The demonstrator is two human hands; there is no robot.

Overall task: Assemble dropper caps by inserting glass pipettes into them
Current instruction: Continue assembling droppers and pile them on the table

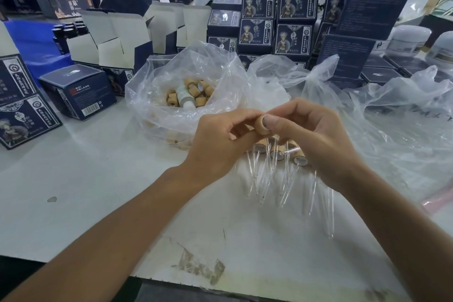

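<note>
Two bare forearms reach in from the near edge of the white table [73,203] and meet above its middle. The left hand [220,140] curls its fingers round a tan dropper cap [261,125], and the right hand [316,135] pinches the same cap, its thumb pressed over the cap's open end. Just below the hands, on the table, lies a cluster of finished caps with glass pipettes [274,169], the clear tips pointing toward the near edge. Beyond the hands, an open clear plastic bag [157,95] holds loose tan caps [196,95] and a small white bottle [184,95]. More crumpled clear plastic [404,110] spreads toward the right edge. Dark blue printed cartons [277,19], some open with white flaps up, crowd the far and left edges.
</note>
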